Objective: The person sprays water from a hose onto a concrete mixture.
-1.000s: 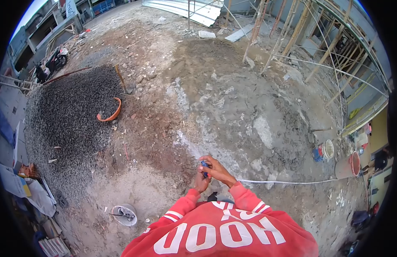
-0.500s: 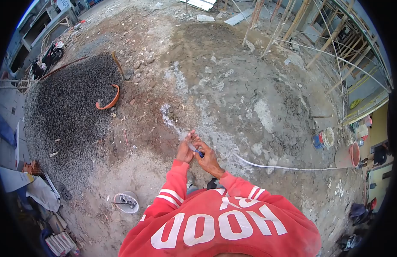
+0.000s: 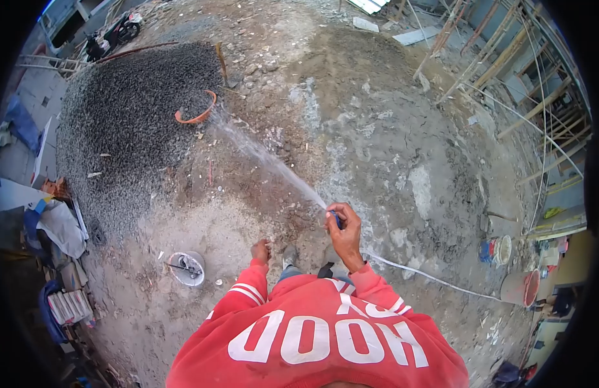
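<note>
My right hand [image 3: 345, 234] is closed round the blue end of a water hose [image 3: 337, 220], held out in front of my body. A spreading jet of water [image 3: 273, 165] shoots from it to the upper left, reaching the orange basin [image 3: 197, 118] at the edge of the gravel pile. The white hose [image 3: 429, 277] trails over the ground to the right of me; the stretch by my wrist is hidden. My left hand [image 3: 261, 251] hangs low by my leg, empty, its fingers loosely apart.
A dark gravel heap [image 3: 131, 123] rises at the left. A whitish bucket [image 3: 187, 268] with something in it stands at the lower left. Buckets [image 3: 521, 288] stand at the right, bamboo poles [image 3: 500, 48] at the upper right. The ground is rough and muddy.
My left hand has left the hose end and dropped to my side. My right hand has moved right, and water now sprays toward the basin. The view has shifted.
</note>
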Demonstrator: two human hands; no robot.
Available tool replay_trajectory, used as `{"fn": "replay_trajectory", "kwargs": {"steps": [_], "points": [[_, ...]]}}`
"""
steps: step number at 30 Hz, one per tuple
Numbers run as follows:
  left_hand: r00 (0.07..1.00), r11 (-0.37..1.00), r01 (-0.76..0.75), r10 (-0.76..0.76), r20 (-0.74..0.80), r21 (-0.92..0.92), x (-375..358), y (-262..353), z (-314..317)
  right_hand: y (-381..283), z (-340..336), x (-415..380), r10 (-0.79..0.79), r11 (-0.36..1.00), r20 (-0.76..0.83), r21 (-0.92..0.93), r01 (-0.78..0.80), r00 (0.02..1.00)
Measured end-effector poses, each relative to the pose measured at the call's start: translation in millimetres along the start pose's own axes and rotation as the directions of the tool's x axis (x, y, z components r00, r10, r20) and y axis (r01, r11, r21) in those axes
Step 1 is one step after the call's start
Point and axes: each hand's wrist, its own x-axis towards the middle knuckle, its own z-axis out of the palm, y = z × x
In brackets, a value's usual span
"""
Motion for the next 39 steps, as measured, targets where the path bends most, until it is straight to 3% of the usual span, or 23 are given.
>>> {"fn": "replay_trajectory", "kwargs": {"steps": [2, 3, 4, 5, 9, 10, 12, 13, 15, 16, 18, 21, 25, 28, 32, 34, 39], "points": [[0.999, 0.967, 0.010, 0.001, -0.043, 0.255, 2.5, -36.7, -45.7, -3.3, -14.6, 3.5, 0.031, 0.999, -0.180, 0.034, -0.025, 0.983], [0.997, 0.950, 0.045, -0.023, -0.077, 0.309, 4.0, -55.6, -67.2, -1.1, -24.8, 8.5, 0.032, 0.999, -0.177, 0.031, -0.027, 0.984], [0.993, 0.929, 0.083, -0.045, -0.112, 0.362, 6.9, -76.7, -88.9, 3.7, -36.9, 15.3, 0.031, 0.999, -0.293, 0.022, -0.026, 0.956], [0.989, 0.914, 0.133, -0.098, -0.110, 0.382, 18.9, -104.4, -112.4, 9.4, -48.1, 19.5, 0.028, 1.000, -0.405, 0.013, -0.025, 0.914], [0.976, 0.870, 0.216, -0.179, -0.125, 0.443, 18.6, -143.5, -146.8, 47.0, -80.8, 28.6, 0.007, 0.989, -0.494, -0.127, -0.080, 0.870], [0.975, 0.870, 0.219, -0.183, -0.124, 0.443, 20.2, -146.3, -145.2, 66.2, -85.3, 28.5, 0.007, 0.988, -0.494, -0.131, -0.082, 0.870], [0.986, 0.819, 0.166, -0.153, -0.069, 0.549, 22.1, -144.2, -136.8, 93.2, -89.2, 24.9, 0.003, 0.911, -0.484, -0.359, -0.202, 0.875], [0.985, 0.819, 0.168, -0.156, -0.069, 0.549, 21.8, -140.0, -130.3, 100.6, -89.0, 20.9, 0.003, 0.910, -0.484, -0.361, -0.203, 0.875], [0.989, 0.912, 0.146, -0.133, -0.061, 0.383, 6.3, -103.9, -96.1, 106.1, -83.5, 17.0, -0.071, 0.840, -0.499, -0.496, -0.217, 0.864], [0.994, 0.914, 0.109, -0.103, -0.036, 0.391, -5.0, -81.9, -77.9, 101.0, -82.9, 16.1, -0.071, 0.838, -0.498, -0.499, -0.219, 0.864], [0.999, 0.928, 0.018, -0.034, 0.038, 0.371, -4.6, -54.9, -46.5, 83.9, -83.3, 18.7, 0.006, 0.925, -0.525, -0.321, -0.205, 0.851], [0.991, 0.917, -0.107, 0.066, 0.119, 0.384, 5.2, -32.9, -11.7, 75.6, -88.0, 27.1, -0.105, 0.915, -0.514, -0.385, -0.119, 0.851], [0.960, 0.836, -0.249, 0.145, 0.240, 0.490, 13.5, -11.4, 9.9, 79.0, -81.5, 19.0, -0.057, 0.926, -0.478, -0.352, -0.132, 0.876], [0.961, 0.848, -0.234, 0.127, 0.246, 0.475, 31.0, -18.2, 4.4, 77.4, -71.1, 10.6, -0.106, 0.896, -0.458, -0.429, -0.115, 0.883], [0.972, 0.848, -0.171, 0.063, 0.225, 0.501, 16.6, -12.3, -13.9, 68.3, -61.8, 7.3, -0.120, 0.931, -0.498, -0.356, -0.076, 0.859], [0.992, 0.804, -0.077, 0.001, 0.130, 0.589, 27.5, -26.5, -35.1, 71.5, -58.7, 5.8, -0.121, 0.934, -0.502, -0.350, -0.074, 0.857], [0.998, 0.816, 0.016, -0.050, 0.042, 0.578, 29.8, -40.5, -72.6, 65.1, -41.2, -0.5, -0.065, 0.946, -0.474, -0.310, -0.097, 0.878]]}}
